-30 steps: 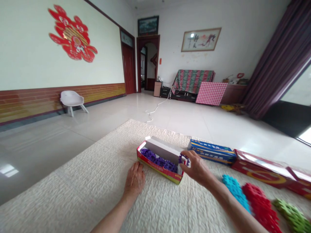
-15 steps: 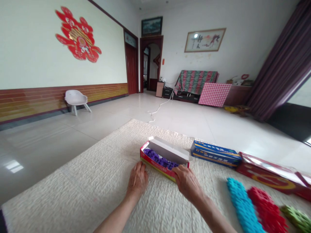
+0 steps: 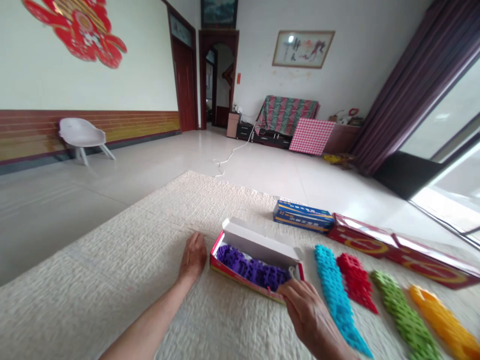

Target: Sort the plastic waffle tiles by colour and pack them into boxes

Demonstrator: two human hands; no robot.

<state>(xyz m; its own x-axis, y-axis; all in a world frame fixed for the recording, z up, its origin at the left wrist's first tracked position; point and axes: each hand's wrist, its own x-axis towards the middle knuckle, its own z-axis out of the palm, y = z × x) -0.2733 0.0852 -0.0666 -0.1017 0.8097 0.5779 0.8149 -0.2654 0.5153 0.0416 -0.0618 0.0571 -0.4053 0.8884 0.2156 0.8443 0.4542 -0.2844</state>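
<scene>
A long open cardboard box [image 3: 240,282] with red sides lies on the mat, its white lid flap [image 3: 262,239] standing up at the back. Inside it is a row of purple openwork plastic pieces [image 3: 251,267]. My right hand [image 3: 309,305] has its fingers curled over the box's front right corner, the fingertips partly hidden. Flat on the mat, just off the box's left end, rests my left hand [image 3: 194,256], holding nothing. To the right of the box lie plastic strips in blue [image 3: 333,285], red [image 3: 356,280], green [image 3: 403,310] and yellow [image 3: 442,317].
Behind the strips stand a blue box [image 3: 303,217] and red boxes [image 3: 363,237] in a line. A cream textured mat [image 3: 150,250] covers the work surface. Farther off are a white chair [image 3: 82,137], a white cord [image 3: 234,150] and a checked cloth [image 3: 311,136].
The view has turned right and down, showing more strips. My left hand has come away from the box's front left side onto the mat. My right hand stays at the right corner.
</scene>
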